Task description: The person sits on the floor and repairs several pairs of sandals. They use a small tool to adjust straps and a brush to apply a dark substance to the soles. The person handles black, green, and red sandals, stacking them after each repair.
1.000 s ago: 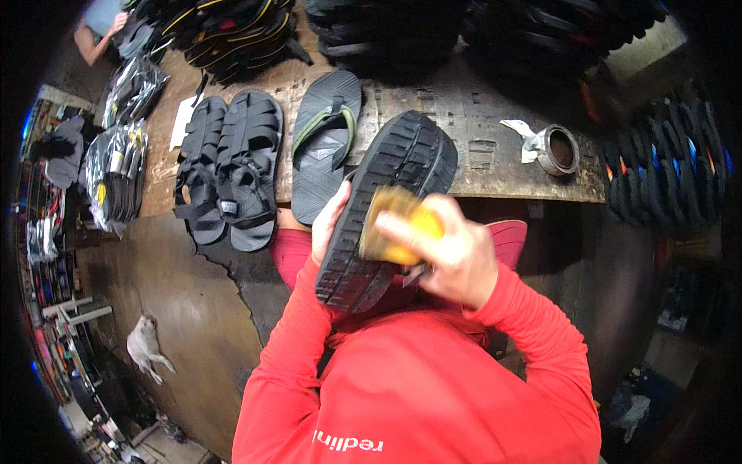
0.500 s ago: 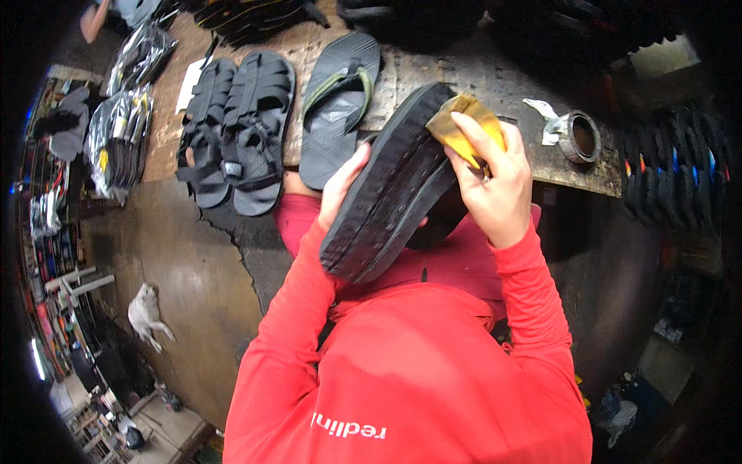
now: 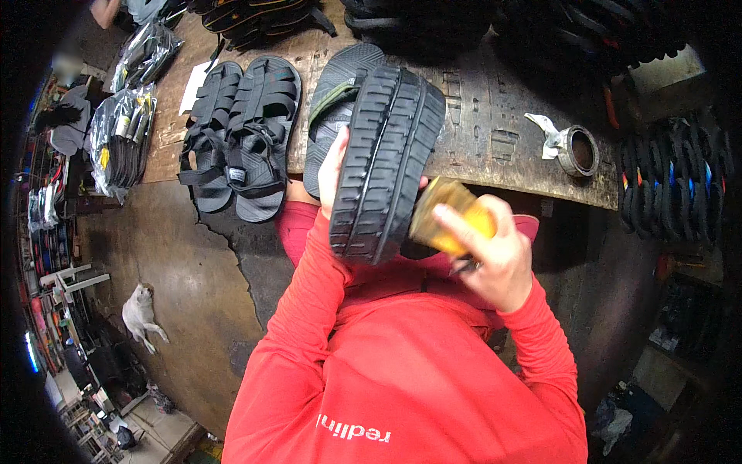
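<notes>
Sandals (image 3: pixel 239 139) lie on worn wooden workbench (image 3: pixel 487 116) above cracked floor (image 3: pixel 193 271).

right hand (image 3: pixel 495 259) slid its yellow block (image 3: pixel 450 216) off the sole (image 3: pixel 384 162).

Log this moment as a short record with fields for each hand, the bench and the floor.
left hand: grips a black treaded shoe sole, tread facing up
right hand: holds a yellow block against the sole's right edge
bench: wooden workbench with a pair of black strap sandals, a flip-flop and a small round tin
floor: a pale animal lies on it, lower left
</notes>
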A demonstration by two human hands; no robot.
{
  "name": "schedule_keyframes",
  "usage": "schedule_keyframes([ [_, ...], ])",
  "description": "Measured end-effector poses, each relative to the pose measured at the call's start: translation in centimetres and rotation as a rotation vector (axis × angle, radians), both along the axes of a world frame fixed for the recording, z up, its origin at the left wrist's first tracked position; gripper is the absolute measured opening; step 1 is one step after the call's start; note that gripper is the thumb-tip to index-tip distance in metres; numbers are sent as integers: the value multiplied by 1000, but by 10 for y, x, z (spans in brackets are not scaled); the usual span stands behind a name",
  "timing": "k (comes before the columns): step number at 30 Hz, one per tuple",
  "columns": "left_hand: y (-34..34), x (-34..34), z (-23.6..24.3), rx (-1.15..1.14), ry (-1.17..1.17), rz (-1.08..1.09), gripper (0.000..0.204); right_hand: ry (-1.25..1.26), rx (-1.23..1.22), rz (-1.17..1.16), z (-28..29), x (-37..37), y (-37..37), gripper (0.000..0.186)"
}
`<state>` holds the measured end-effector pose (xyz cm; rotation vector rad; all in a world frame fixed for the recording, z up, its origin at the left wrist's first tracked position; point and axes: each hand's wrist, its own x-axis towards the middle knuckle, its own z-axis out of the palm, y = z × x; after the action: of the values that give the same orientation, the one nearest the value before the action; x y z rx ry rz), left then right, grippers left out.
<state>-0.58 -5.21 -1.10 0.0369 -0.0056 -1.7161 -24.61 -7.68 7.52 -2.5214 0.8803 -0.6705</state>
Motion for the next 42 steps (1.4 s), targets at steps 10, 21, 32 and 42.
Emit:
schedule_keyframes([
  [10, 47, -17, 5, 141, 132, -46, 69, -66, -266, -1, -40, 60, -34, 56],
  [21, 98, 13, -19, 44, 87, 3, 76, -332, 74, 60, -8, -10, -45, 65],
  [32, 96, 4, 5, 227, 123, -84, 76, -377, 25, -118, -32, -9, -66, 58],
  [42, 4, -27, 17, -117, -1341, 174, 57, -138, -147, -352, -62, -47, -109, 69],
])
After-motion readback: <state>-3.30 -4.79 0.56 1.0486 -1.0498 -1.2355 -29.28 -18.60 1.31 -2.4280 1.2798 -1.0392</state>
